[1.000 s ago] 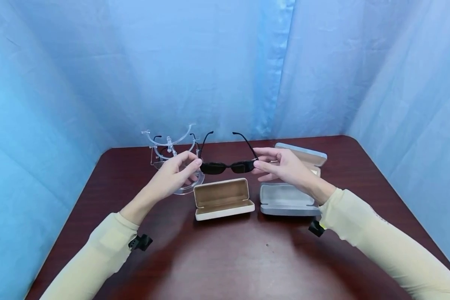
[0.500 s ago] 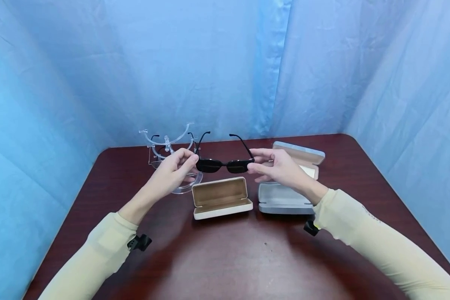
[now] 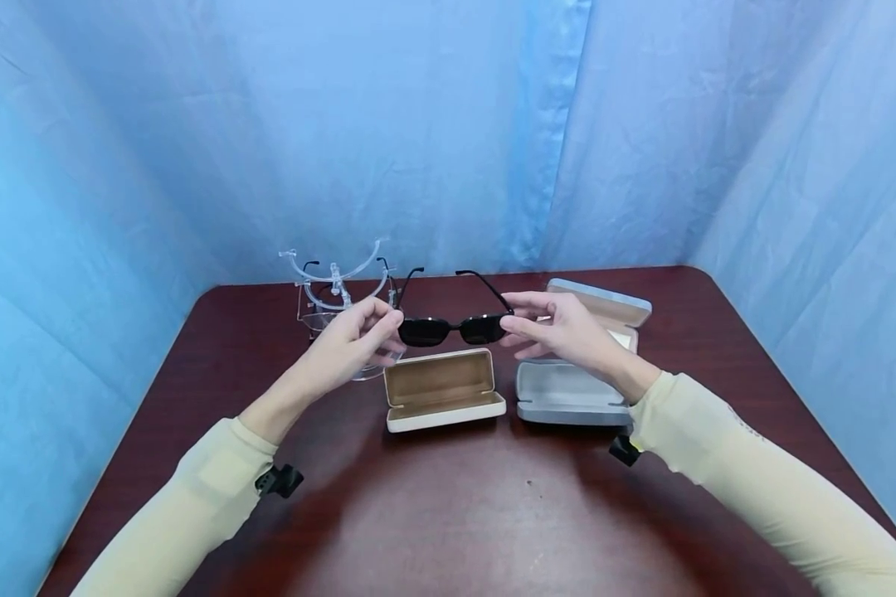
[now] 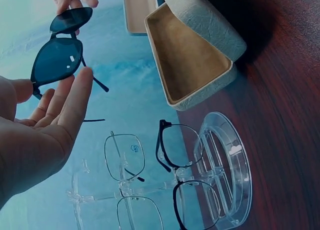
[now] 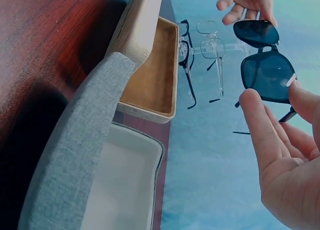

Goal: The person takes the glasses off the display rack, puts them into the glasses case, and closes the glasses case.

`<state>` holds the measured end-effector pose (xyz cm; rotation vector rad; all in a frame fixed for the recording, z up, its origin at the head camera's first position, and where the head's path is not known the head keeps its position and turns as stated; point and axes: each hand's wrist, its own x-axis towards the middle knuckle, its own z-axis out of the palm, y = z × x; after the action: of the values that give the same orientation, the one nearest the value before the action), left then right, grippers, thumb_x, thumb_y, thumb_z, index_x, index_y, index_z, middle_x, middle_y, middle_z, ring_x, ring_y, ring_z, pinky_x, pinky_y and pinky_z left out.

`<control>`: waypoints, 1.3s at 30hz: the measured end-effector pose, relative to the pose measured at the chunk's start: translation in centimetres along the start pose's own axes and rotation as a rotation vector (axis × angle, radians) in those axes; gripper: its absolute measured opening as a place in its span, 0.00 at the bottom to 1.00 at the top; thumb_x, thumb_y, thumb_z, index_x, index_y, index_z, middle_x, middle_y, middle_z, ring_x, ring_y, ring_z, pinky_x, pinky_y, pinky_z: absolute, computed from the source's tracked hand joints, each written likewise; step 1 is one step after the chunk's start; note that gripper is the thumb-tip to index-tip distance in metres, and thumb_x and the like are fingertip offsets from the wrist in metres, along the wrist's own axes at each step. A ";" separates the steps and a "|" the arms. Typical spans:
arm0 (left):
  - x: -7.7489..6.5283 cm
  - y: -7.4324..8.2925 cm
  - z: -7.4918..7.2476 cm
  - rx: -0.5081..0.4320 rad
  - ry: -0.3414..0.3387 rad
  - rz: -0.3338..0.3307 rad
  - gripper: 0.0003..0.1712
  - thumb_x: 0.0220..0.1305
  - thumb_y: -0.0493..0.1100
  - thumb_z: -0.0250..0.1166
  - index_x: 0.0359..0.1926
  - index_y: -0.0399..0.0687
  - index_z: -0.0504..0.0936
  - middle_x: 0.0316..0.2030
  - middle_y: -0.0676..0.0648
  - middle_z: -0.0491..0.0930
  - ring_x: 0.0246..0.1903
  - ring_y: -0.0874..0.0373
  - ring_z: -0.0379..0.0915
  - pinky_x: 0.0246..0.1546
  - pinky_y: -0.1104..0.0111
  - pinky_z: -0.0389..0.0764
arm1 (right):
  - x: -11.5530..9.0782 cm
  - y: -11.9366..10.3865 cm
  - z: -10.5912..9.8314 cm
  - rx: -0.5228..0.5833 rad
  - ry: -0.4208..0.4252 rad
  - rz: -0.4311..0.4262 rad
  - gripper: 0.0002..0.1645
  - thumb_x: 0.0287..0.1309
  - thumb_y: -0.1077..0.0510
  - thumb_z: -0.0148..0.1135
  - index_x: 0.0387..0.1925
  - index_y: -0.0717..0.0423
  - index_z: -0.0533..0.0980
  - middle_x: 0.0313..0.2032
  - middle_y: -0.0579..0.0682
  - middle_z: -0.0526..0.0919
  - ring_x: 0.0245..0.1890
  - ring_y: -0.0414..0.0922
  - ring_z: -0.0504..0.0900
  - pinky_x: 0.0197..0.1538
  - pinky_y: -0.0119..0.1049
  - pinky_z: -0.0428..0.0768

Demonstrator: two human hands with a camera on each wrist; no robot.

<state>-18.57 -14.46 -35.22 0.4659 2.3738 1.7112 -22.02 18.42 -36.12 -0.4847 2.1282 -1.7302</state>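
A pair of black sunglasses (image 3: 454, 330) with dark lenses is held up in the air, temples unfolded and pointing away from me. My left hand (image 3: 351, 344) pinches its left end between thumb and fingers; my right hand (image 3: 563, 332) pinches the other end. In the left wrist view the dark lenses (image 4: 57, 60) face the camera, the left thumb at the frame's corner. Below the sunglasses stands an open cream glasses case (image 3: 444, 394) with a brown lining. Right of it is an open grey case (image 3: 571, 396), partly under my right hand.
Behind my left hand, a clear display stand (image 3: 334, 278) bears a thin-rimmed pair of glasses (image 4: 124, 157) and a dark-rimmed pair (image 4: 182, 145). Another open case (image 3: 605, 307), light blue outside, lies behind my right hand. Blue curtains (image 3: 388, 141) surround the dark red table (image 3: 448, 514).
Both hands keep holding the sunglasses, which shift slightly left and then back right in the head view, along with the whole scene. The cases and stand keep their places.
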 end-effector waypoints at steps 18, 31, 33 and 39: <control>-0.4 -0.6 -0.4 -0.008 0.002 -0.040 0.21 0.79 0.55 0.54 0.52 0.41 0.75 0.43 0.36 0.79 0.45 0.37 0.81 0.43 0.54 0.87 | -0.2 -0.6 0.4 -0.001 -0.159 -0.005 0.27 0.73 0.55 0.60 0.68 0.59 0.71 0.51 0.62 0.85 0.44 0.57 0.88 0.47 0.59 0.83; -0.8 -0.8 -0.7 0.049 0.002 -0.034 0.19 0.79 0.53 0.55 0.50 0.41 0.77 0.41 0.38 0.78 0.43 0.44 0.80 0.42 0.52 0.87 | -0.2 -0.6 0.3 0.021 -0.265 -0.023 0.25 0.74 0.58 0.58 0.68 0.61 0.71 0.53 0.64 0.83 0.44 0.64 0.85 0.48 0.53 0.85; -0.8 -0.9 -0.7 0.050 -0.001 -0.028 0.18 0.79 0.52 0.55 0.50 0.40 0.77 0.41 0.38 0.78 0.42 0.44 0.80 0.43 0.49 0.86 | -0.1 -0.6 0.3 0.024 -0.280 -0.023 0.25 0.75 0.58 0.57 0.68 0.62 0.70 0.53 0.66 0.83 0.44 0.67 0.84 0.48 0.53 0.85; -0.8 -1.0 -0.8 0.036 -0.021 -0.025 0.18 0.79 0.52 0.55 0.46 0.39 0.78 0.39 0.38 0.80 0.43 0.36 0.79 0.42 0.50 0.86 | -0.1 -0.5 0.3 0.026 -0.295 -0.018 0.26 0.76 0.58 0.56 0.69 0.64 0.69 0.53 0.73 0.80 0.44 0.71 0.82 0.48 0.52 0.86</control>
<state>-18.22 -15.72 -35.94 0.4562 2.3888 1.6477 -21.80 18.15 -35.63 -0.7058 1.8972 -1.5820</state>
